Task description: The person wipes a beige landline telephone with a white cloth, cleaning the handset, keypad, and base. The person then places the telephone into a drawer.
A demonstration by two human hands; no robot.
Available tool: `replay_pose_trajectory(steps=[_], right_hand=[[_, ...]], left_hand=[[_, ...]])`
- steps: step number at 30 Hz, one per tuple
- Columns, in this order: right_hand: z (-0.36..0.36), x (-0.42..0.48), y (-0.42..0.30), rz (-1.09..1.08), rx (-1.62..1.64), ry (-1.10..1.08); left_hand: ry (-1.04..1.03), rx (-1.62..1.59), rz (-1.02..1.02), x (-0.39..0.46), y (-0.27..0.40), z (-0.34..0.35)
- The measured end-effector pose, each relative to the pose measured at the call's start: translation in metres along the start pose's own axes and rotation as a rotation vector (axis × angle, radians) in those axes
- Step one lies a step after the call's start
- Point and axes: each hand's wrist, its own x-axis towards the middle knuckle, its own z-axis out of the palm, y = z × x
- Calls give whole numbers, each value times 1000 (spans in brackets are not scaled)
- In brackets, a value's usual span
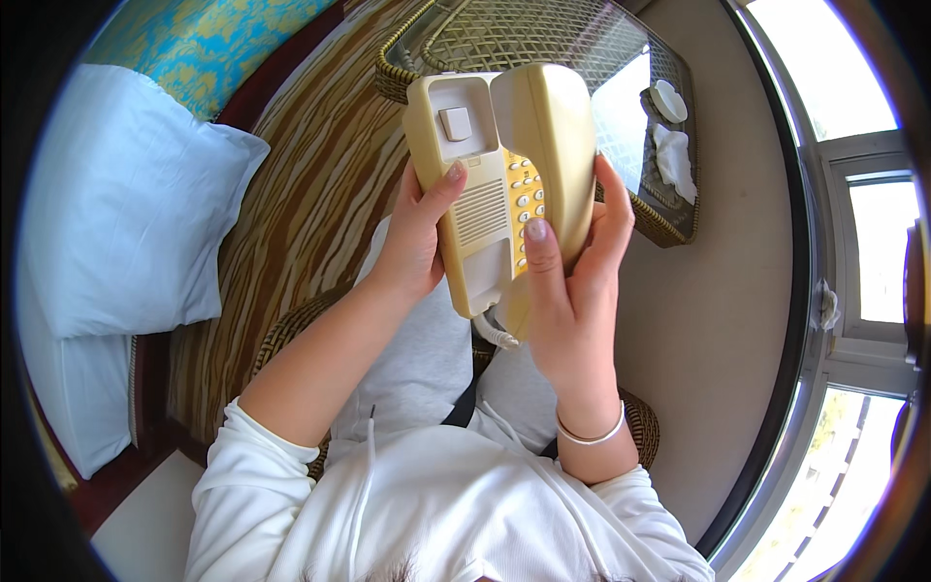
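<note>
A cream corded telephone is held up above my lap in both hands. My left hand [418, 233] grips the left side of the telephone base [480, 207], its thumb on the front near the speaker slots. The handset [571, 145] is in my right hand [582, 276], with the thumb across its inner side and the fingers behind. It lies off the cradle recesses, along the base's right side, and hides part of the keypad [524, 200]. A coiled cord [496, 333] hangs from the lower end.
Beyond the telephone stands a glass-topped wicker table [509, 33] holding a white dish [668, 100] and a crumpled white tissue [675, 161]. At left are a white pillow [138, 204] and a striped brown bedspread [291, 189]. Windows [880, 247] line the right, and a wicker chair [640, 429] is under me.
</note>
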Motion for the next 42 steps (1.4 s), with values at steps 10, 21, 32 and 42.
replay_pose_trajectory(steps=[10,21,32,42], right_hand=[[34,6,2,-110,-283,-97],[-66,4,95,646,752,-160],[-85,-23,119,764,1395,-183],[-133,34,123,462,1351,-100]], left_hand=[[-95,-66,-78,2,-7,-9],[-6,-139,-329,-2,1,5],[-267,62,-479,-1,-17,33],[-638,481,-188,-6,-74,-4]])
